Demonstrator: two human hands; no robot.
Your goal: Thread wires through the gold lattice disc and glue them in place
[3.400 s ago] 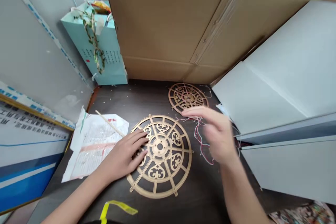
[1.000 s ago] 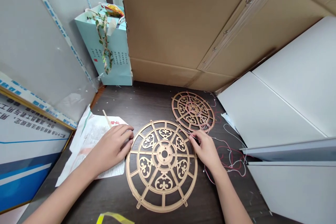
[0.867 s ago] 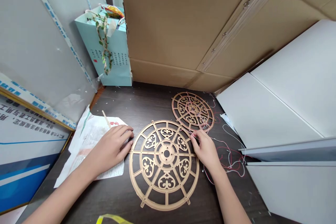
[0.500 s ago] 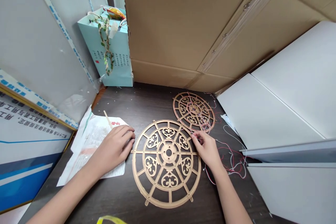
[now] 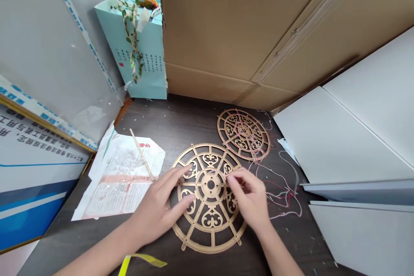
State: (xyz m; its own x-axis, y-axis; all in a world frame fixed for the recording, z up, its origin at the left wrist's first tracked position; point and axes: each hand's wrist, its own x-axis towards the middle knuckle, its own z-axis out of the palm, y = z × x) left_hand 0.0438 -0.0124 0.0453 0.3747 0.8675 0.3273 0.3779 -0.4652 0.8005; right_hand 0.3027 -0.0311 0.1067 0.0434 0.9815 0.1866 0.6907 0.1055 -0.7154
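Observation:
A round wooden openwork panel [image 5: 211,236], cut with scroll patterns and spokes, lies flat on the dark table. My left hand [image 5: 161,205] reaches over its left side, thumb and fingers apart, with nothing between them. Over the panel's right half, my right hand [image 5: 249,196] has its thumb and forefinger pinched together close to the central ring. What the pinch holds, if anything, is too small to make out. A second round wooden panel [image 5: 223,131] lies behind, with thin red and white wires [image 5: 284,194] tangled over it and trailing to the right.
At left, a wooden stick [image 5: 141,151] rests on a printed paper sheet [image 5: 108,200]. A pale blue paper bag [image 5: 147,82] and a cardboard sheet [image 5: 207,30] stand at the back. White panels [image 5: 355,138] border the right; a yellow strip [image 5: 147,258] is in front.
My left hand has moved right, from the paper sheet onto the panel, and its fingers have spread. My right hand has shifted inward from the panel's right rim toward its centre.

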